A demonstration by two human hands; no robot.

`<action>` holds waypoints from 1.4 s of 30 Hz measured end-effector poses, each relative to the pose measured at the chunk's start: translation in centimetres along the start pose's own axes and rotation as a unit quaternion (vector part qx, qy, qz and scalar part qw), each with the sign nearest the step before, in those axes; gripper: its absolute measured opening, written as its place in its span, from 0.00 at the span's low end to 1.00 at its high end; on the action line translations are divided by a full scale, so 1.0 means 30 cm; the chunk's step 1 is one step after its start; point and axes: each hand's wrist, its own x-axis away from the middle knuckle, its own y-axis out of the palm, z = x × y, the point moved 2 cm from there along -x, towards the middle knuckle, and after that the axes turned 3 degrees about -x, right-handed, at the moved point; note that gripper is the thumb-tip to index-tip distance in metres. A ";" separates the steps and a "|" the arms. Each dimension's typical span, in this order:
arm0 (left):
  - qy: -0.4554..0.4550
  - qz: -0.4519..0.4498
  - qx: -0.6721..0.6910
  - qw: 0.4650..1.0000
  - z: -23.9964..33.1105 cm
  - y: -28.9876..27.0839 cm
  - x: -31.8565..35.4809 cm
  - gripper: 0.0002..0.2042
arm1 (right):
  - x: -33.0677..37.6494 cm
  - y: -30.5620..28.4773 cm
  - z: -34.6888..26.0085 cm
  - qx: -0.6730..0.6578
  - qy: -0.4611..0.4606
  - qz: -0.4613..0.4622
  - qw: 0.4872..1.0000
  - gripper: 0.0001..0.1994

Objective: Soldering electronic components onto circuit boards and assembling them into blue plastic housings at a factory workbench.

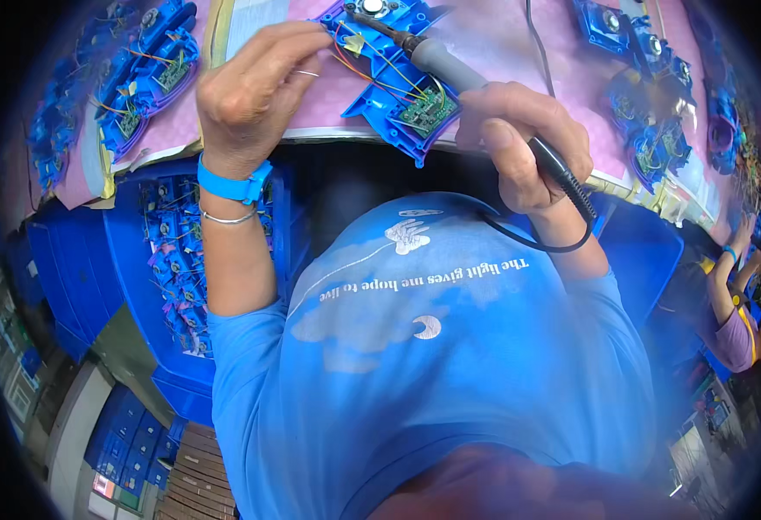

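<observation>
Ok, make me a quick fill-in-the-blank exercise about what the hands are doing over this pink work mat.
1. The right hand holds a grey-handled soldering iron with a ____ cord.
2. The left hand pinches a thin wire above the ____ plastic housing.
3. Inside that housing sits a small ____ circuit board.
4. The left wrist wears a blue band and a thin ____ bangle.

Missing words: black; blue; green; silver

Electronics assembly workshop. Evidence: pink work mat (pixel 562 95) covered with blue plastic housings holding green circuit boards (pixel 398 95), grey-handled soldering iron (pixel 450 65), blue plastic bins of parts (pixel 172 260), co-worker at bench (pixel 735 321).
</observation>
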 end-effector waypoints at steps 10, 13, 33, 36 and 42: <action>-0.009 -0.002 0.026 1.000 0.092 -0.020 -0.075 0.12 | 0.019 -0.022 0.001 -0.014 0.007 0.017 1.000 0.13; -0.005 -0.044 0.012 0.999 0.087 -0.007 -0.078 0.13 | 0.023 -0.027 -0.002 -0.008 0.003 0.021 1.000 0.13; 0.036 0.009 -0.012 0.999 0.051 0.040 -0.050 0.10 | 0.012 -0.021 0.015 -0.003 -0.012 0.008 1.000 0.12; 0.031 0.006 -0.011 0.999 0.051 0.038 -0.049 0.10 | 0.019 -0.025 0.018 -0.021 -0.016 0.005 1.000 0.12; 0.035 0.010 -0.016 0.999 0.047 0.041 -0.044 0.10 | 0.019 -0.028 0.019 -0.018 -0.026 0.007 0.999 0.12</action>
